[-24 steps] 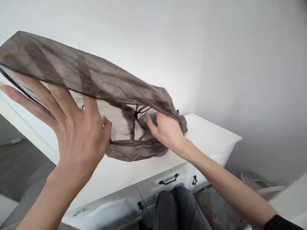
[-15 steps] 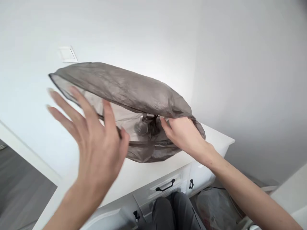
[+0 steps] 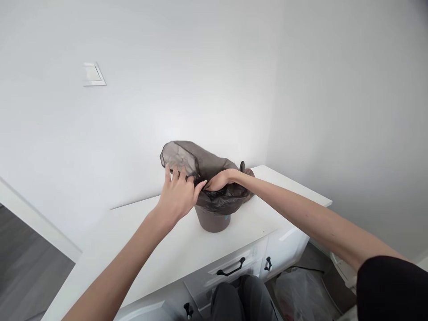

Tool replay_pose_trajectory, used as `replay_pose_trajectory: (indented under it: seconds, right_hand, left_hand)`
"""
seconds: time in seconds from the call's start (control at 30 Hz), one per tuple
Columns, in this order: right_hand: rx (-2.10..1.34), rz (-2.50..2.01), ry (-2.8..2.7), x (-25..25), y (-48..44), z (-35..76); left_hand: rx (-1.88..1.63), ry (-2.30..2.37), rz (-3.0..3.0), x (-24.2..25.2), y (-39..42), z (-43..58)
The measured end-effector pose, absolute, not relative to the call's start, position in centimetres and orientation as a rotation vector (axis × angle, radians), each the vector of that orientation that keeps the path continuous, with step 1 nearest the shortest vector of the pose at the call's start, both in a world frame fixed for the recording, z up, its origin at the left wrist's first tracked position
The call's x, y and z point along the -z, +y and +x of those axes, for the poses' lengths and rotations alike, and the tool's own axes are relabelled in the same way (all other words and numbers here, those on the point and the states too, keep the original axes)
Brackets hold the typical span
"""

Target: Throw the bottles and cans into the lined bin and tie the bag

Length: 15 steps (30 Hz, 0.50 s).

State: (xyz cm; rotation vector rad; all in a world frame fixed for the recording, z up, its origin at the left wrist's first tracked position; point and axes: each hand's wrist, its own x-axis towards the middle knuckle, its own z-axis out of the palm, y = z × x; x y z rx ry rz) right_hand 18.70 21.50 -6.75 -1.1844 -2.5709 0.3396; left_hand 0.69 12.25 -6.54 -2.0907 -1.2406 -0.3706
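A small brown bin stands on a white countertop. A thin grey-brown plastic bag is draped over its top, and part of it billows up at the left. My left hand rests on the near side of the bag with fingers up against the plastic. My right hand is curled, its fingers pinching the bag at the bin's rim. Both arms reach forward over the counter.
The counter runs along white walls into a corner at the right. White drawers with black handles sit below it. A white wall switch is up left. A clear plastic bag lies on the floor by my dark trouser leg.
The bag was held up wide open near the camera. It has dropped onto the bin on the counter, and both hands have gone down with it to the bin's top.
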Motion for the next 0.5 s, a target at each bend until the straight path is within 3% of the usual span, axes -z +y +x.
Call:
replay_pose_trajectory:
  seconds: [0.13, 0.27, 0.5]
  right_hand:
    - [-0.712, -1.276, -2.747, 5.6, 22.6, 18.9]
    - [-0.976, -1.198, -2.422, 5.2, 22.8, 21.8]
    - [-0.81, -1.057, -1.728, 7.9, 24.4, 24.1]
  left_hand:
    - [0.305, -1.282, -2.225, 6.4, 12.8, 0.5]
    - [0.464, -1.417, -2.47, 6.8, 13.8, 0.5]
    - [0.886, -1.777, -2.749, 7.4, 18.5, -0.7]
